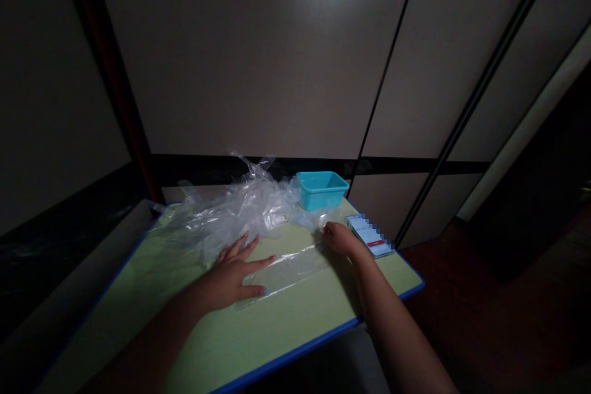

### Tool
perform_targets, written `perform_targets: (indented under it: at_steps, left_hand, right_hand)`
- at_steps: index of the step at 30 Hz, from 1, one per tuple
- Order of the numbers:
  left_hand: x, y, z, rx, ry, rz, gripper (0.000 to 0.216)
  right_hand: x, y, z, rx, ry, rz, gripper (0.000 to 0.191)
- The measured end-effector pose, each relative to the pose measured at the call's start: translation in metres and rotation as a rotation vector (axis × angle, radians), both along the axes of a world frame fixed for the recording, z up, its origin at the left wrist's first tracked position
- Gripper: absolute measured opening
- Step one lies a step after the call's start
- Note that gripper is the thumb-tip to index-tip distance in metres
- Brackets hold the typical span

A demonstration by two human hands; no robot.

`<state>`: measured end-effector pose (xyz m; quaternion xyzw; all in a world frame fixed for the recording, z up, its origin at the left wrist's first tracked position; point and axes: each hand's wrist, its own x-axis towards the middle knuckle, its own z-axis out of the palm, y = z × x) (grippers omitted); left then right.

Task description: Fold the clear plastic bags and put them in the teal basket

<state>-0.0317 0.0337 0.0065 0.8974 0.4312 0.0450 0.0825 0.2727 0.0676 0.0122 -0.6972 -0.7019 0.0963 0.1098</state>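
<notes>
A clear plastic bag lies flat and stretched lengthwise across the green tabletop. My left hand is spread open, its thumb and index finger resting on the bag's left part. At the bag's right end, my right hand is closed, fingertips pinched together on its edge; the exact grip is partly hidden. Just beyond the left hand rises a loose heap of crumpled clear plastic bags. More clear plastic lies beyond the right fingertips, in front of a turquoise plastic basket.
A phone with a lit screen lies right of my right hand, near the edge. The small table has a blue rim. Tall cabinet panels stand close behind it. Dark reddish floor shows at right.
</notes>
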Motion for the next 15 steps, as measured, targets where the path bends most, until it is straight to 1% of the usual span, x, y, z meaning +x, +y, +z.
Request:
perform_targets:
  at_steps: [5,9,15]
  left_hand:
    - [-0.0018,0.0015,-0.0035,0.006,0.004,-0.010,0.065]
    - [-0.0020,0.0018,-0.0032,0.003,0.029,-0.006,0.065]
    - [-0.0009,0.0014,-0.0030,-0.011,0.052,-0.005,0.066]
  right_hand:
    - [-0.0001,-0.0046,-0.0035,-0.010,-0.015,-0.013,0.034]
    - [-0.0027,-0.0055,-0.0024,-0.018,-0.043,-0.016,0.037]
    - [-0.0034,-0.0093,0.0012,-0.043,-0.042,0.020,0.044]
